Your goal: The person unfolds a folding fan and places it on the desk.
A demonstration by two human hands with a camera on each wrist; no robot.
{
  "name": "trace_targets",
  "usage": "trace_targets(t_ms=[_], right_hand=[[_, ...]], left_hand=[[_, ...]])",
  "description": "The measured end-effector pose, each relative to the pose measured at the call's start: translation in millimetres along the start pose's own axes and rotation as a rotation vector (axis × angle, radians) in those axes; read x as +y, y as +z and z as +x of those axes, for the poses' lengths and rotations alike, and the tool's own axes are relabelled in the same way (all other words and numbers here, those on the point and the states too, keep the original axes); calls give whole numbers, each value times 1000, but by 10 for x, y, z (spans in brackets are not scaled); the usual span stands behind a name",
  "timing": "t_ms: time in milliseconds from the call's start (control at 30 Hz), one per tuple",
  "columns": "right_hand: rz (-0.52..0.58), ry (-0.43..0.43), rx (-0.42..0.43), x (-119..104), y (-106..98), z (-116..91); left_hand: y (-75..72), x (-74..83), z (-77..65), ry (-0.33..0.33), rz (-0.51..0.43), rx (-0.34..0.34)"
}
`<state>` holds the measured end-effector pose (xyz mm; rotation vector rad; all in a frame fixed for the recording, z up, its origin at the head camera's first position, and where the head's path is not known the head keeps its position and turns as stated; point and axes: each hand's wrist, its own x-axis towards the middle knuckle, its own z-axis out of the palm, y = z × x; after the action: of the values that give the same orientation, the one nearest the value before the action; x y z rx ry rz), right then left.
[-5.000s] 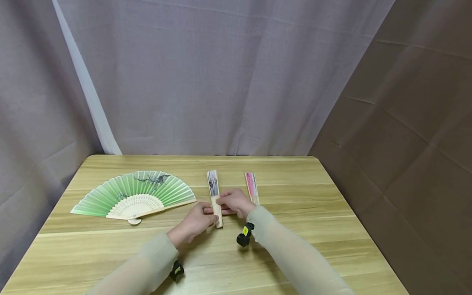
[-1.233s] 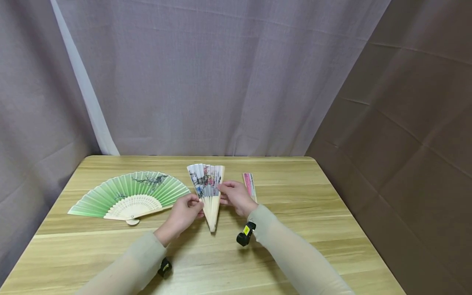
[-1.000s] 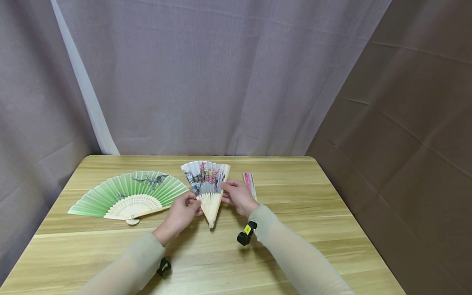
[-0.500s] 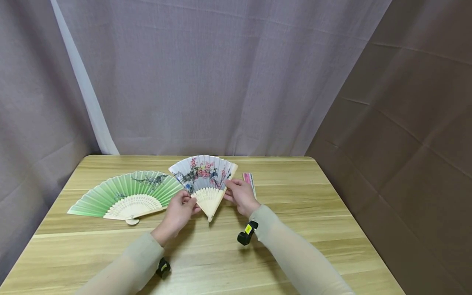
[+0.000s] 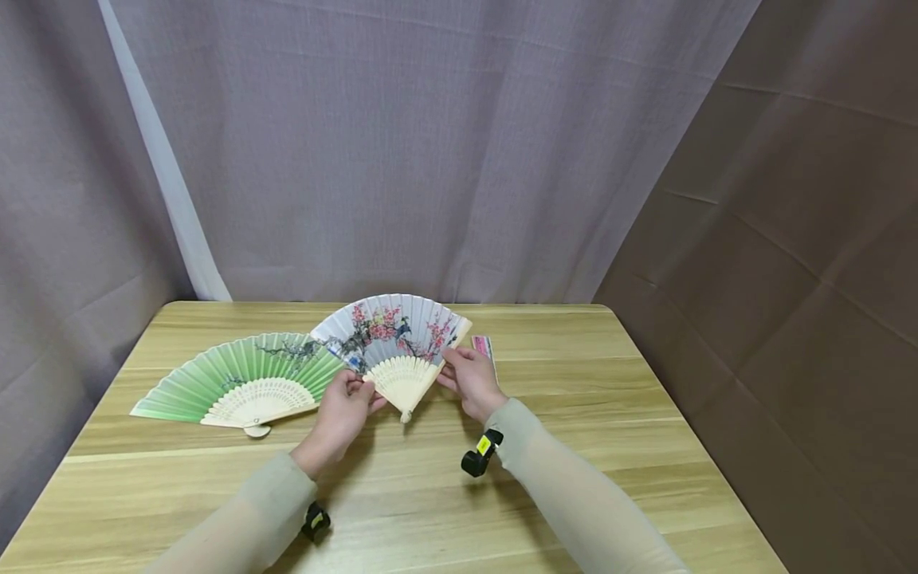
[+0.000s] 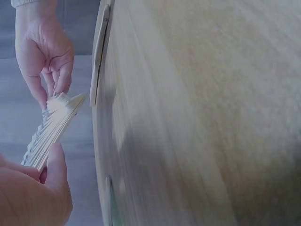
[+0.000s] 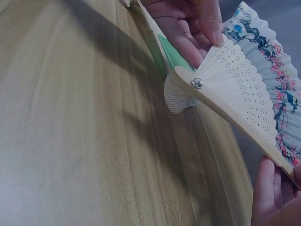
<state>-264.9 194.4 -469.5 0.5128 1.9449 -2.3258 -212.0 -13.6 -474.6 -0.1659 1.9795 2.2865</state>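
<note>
Between my two hands a white folding fan (image 5: 390, 327) is spread wide, printed with pink blossoms and a bird. It is held up off the table, as the right wrist view shows. My left hand (image 5: 343, 410) pinches its left outer rib between thumb and fingers. With thumb and fingertips, my right hand (image 5: 473, 383) grips the right outer rib. The pale pierced ribs (image 7: 240, 87) meet at a metal rivet (image 7: 197, 83) at the bottom. The white fan overlaps a green folding fan (image 5: 222, 375) that lies spread on the table to the left.
A folded pink fan (image 5: 484, 347) lies behind my right hand, partly covered by it. The wooden table (image 5: 610, 446) has its back edge against a grey curtain (image 5: 358, 143). A brown curtain (image 5: 796, 239) hangs along the right side.
The white fan was folded at first; it has spread from a narrow wedge to a wide arc and risen a little. My left hand has moved left, my right hand slightly right and up.
</note>
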Motion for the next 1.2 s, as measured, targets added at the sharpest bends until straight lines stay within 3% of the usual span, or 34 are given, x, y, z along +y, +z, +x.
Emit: trace_targets(t_ms=[400, 1200], right_hand=[[99, -14, 27, -6, 6, 15], [169, 11, 46, -52, 29, -29]], left_hand=[[-26, 26, 0, 19, -91, 48], [-57, -2, 41, 54, -248, 116]])
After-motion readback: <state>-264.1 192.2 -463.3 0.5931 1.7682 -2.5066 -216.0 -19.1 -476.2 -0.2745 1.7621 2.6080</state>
